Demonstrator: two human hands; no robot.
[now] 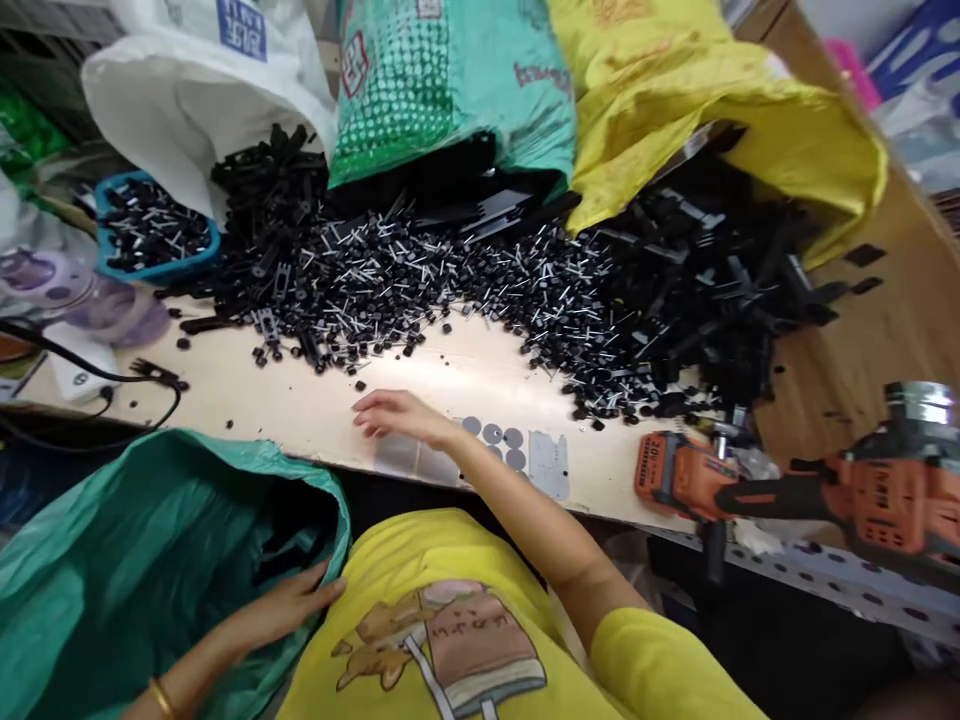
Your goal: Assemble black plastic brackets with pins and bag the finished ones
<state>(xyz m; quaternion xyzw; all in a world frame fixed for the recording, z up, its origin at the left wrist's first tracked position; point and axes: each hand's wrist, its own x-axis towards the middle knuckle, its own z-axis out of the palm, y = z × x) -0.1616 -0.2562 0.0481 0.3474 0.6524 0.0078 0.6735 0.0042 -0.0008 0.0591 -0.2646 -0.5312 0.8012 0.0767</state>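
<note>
My right hand reaches over the bare strip of the worktop, fingers loosely bent and apart, with nothing visible in them. Below it, partly covered by the wrist, lies a shiny flat sheet. Several grey discs and a grey rectangular plate sit to the right of my forearm. My left hand is at the mouth of a large green bag, fingers stretched out by its right rim; I see nothing held there. Dark pieces show inside the bag.
A long heap of small black parts with metal pins spreads across the back. White, green and yellow sacks stand behind it. A blue basket is left, orange power tools right. A cable crosses the left edge.
</note>
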